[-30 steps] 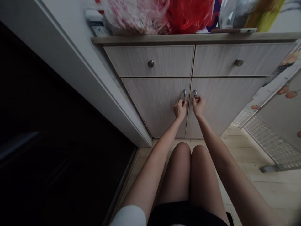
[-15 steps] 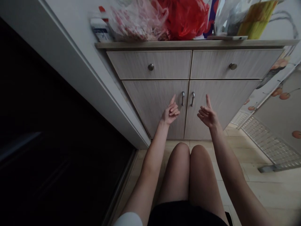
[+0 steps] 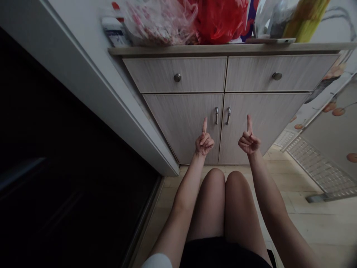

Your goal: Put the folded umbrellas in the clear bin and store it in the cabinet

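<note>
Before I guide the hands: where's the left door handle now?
In the head view, the left handle is near the right edge of the left door, above and right of the left hand.

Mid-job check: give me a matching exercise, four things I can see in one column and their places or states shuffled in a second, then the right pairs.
Things:
1. Left hand
2. Red plastic bag
3. Right hand
4. Left door handle

Places or states:
A. In front of the right cabinet door, index finger extended
B. Upright metal pull, no hand on it
C. In front of the left cabinet door, index finger extended
D. On the cabinet top

Pairs: 1-C, 2-D, 3-A, 4-B
</note>
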